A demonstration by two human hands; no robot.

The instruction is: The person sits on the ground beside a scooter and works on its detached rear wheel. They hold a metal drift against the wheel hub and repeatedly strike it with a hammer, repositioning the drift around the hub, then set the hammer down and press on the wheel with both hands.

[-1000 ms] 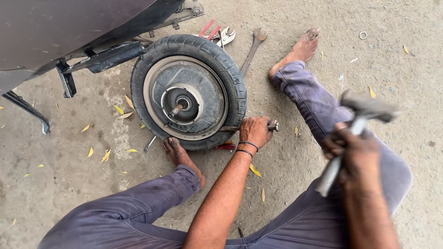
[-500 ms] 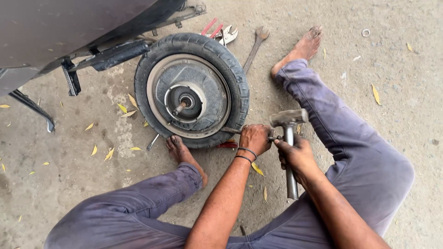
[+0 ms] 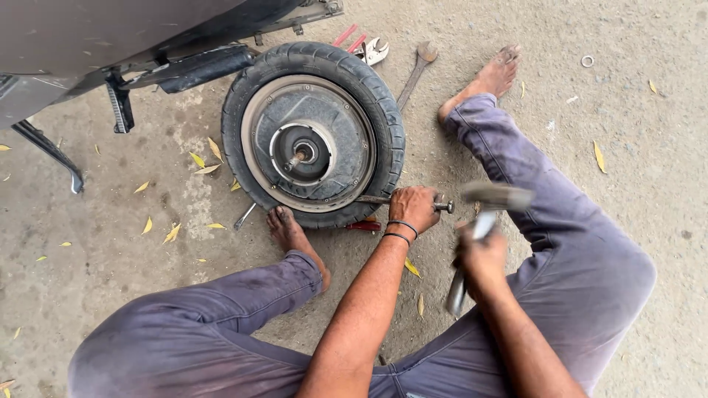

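- The left hand [image 3: 414,208] is clenched around a thin metal rod [image 3: 376,200], knuckles up, with two dark bands on the wrist just behind it.
- The rod runs out of both sides of that fist: its tip reaches away to the hand's left and meets the rim of the wheel [image 3: 313,134], and its short blunt end pokes out on the side facing the hammer.
- The wheel lies flat on the concrete floor [image 3: 649,110] directly ahead of the left hand, tyre on, hub and axle stub facing up; the hand rests against the tyre's near edge.
- The right hand [image 3: 479,254] is closed tight on the handle of a hammer [image 3: 493,197], just to the right of the left hand and slightly nearer the body.
- The hammer's head is blurred and sits above the right fist, close beside the rod's blunt end; I cannot tell whether they touch.
- A bare foot [image 3: 289,230] presses the tyre's near edge, left of the left hand; beside it a small red tool [image 3: 366,226] lies under the tyre.
- Beyond the wheel, far from both hands, lie a spanner [image 3: 417,65] and red-handled pliers [image 3: 363,46].
- A scooter body [image 3: 110,37] overhangs the far-left side.
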